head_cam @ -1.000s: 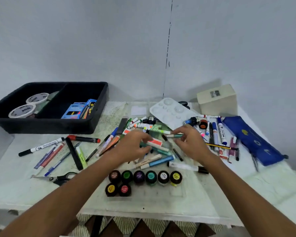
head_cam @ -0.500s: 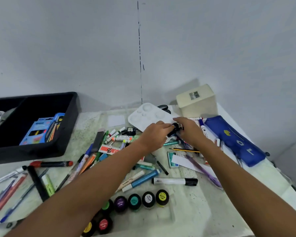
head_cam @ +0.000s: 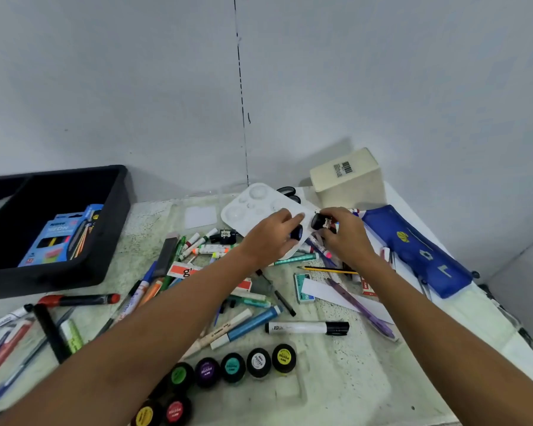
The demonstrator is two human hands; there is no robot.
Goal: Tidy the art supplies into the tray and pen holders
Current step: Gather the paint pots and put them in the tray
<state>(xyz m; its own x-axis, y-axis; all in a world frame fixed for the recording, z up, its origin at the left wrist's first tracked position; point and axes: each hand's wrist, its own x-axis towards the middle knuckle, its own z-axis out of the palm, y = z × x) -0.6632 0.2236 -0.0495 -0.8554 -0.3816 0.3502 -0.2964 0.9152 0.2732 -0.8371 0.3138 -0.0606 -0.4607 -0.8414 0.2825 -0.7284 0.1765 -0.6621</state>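
Covering most of the view, a paint-speckled table [head_cam: 336,395] carries a scatter of art supplies below a plain grey wall. At the left, well apart from both hands, stands the black tray [head_cam: 114,229], and a blue box of neon colours [head_cam: 59,238] leans inside its near compartment. Along the right edge lies a blue pencil case [head_cam: 419,250], and behind it, against the wall, sits a cream box [head_cam: 348,176] with a barcode sticker. A white paint palette [head_cam: 253,207] rests at the back of the table between the tray and the cream box. Near the front edge, a row of small paint pots [head_cam: 233,367] with coloured lids stands in a clear holder, and just beyond them lie a white marker with a black cap [head_cam: 305,328] and a blue marker [head_cam: 250,325] amid loose pens. The left hand [head_cam: 271,236] hovers over the palette's near edge, its fingers curled round a small dark pot with a blue lid [head_cam: 296,232]. The right hand [head_cam: 345,233], just beside it, pinches another small black pot [head_cam: 319,222] between thumb and fingertips, close to the pencil case's near end. Whether either pot is lifted clear of the table cannot be told.
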